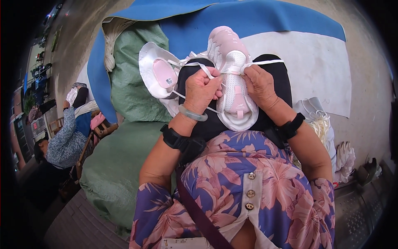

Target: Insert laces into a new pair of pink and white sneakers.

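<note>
A pink and white sneaker [238, 99] lies across my lap, its toe pointing away from me and its heel toward my body. Above its tongue, my left hand [202, 89] pinches a white shoelace [206, 70], fingers curled together. My right hand [261, 85] is closed on the lace at the other side of the eyelets, and a loose end sticks out to the right over my dark-clad knee. Left of my left hand rests another white shoe piece [145, 70] with a pink insole showing and laces trailing from it.
Green sacks [137, 79] bulge at my left. Blue and white sheeting [306, 66] spreads beyond my knees, with a bundle of pale cords [109, 54] at its left. White bags with laces [317, 118] stand at my right. Another person [66, 141] sits at far left.
</note>
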